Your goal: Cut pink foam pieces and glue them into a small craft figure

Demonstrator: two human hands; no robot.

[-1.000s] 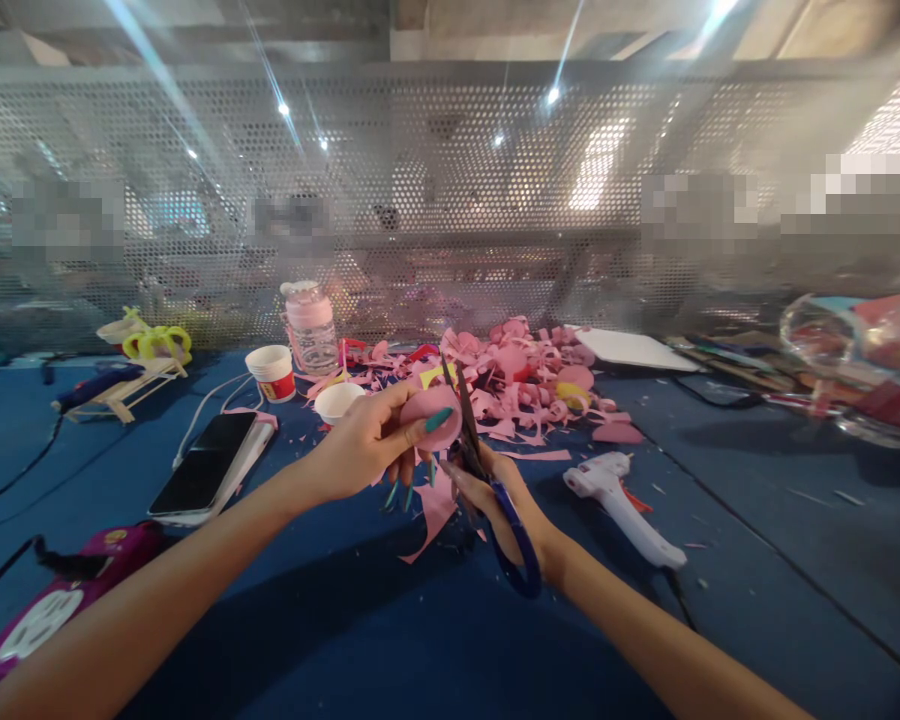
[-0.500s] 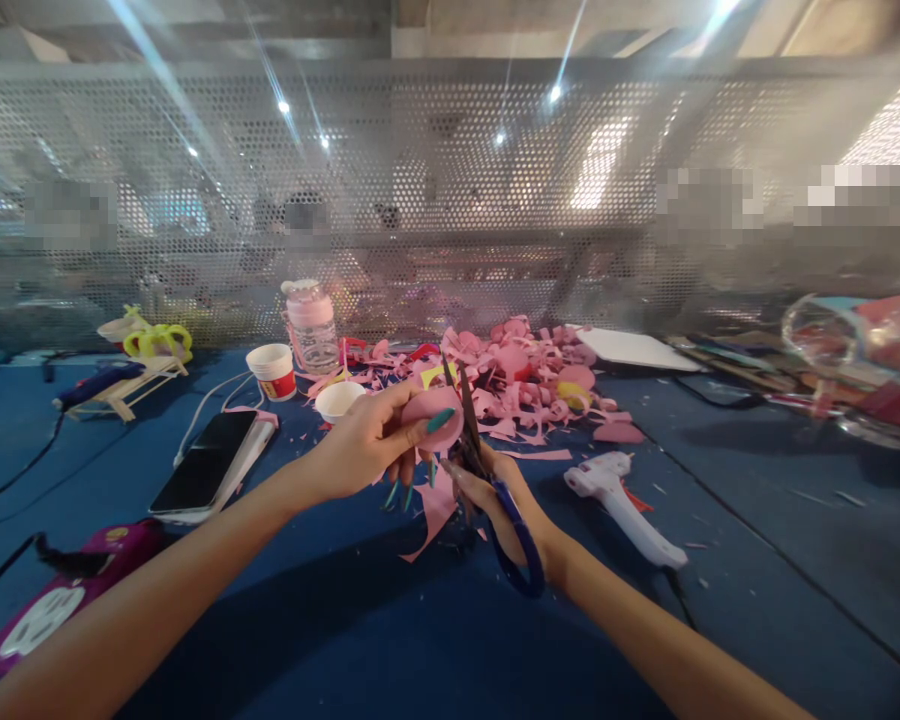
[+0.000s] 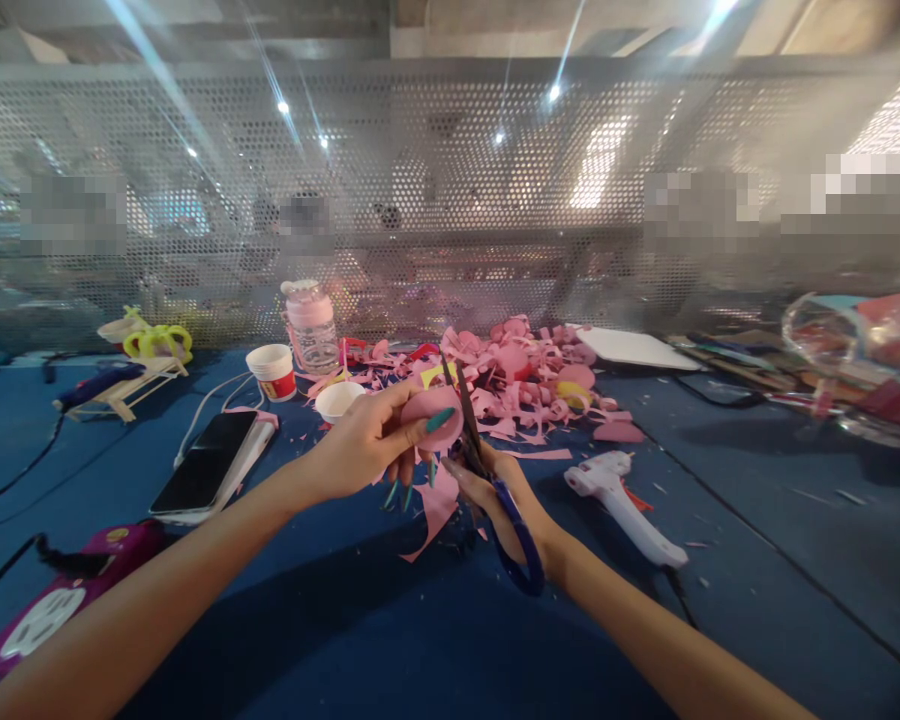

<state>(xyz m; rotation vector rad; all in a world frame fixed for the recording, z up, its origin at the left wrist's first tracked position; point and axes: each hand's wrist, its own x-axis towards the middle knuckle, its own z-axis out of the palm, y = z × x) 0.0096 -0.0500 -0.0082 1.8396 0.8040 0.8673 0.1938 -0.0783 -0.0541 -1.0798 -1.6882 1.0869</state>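
Between thumb and fingers, my left hand (image 3: 379, 432) pinches a rounded pink paper piece (image 3: 439, 408) over the middle of the table. My right hand (image 3: 511, 500) grips a pair of scissors (image 3: 521, 545) with dark blue handles. Their dark blades point up and away from me, slightly parted, at the right edge of the paper. Below the hands a pointed pink offcut (image 3: 436, 508) shows; whether it hangs from the held paper or lies on the table I cannot tell. Behind them spreads a heap of pink paper scraps (image 3: 536, 375).
A white glue gun (image 3: 622, 505) lies on the right. To the left are a black phone (image 3: 210, 462), a paper cup (image 3: 271, 372), a white bowl-like cup (image 3: 337, 402), a pink-topped bottle (image 3: 313, 328) and a purple power strip (image 3: 67, 590). A perforated metal screen (image 3: 450, 180) stands behind.
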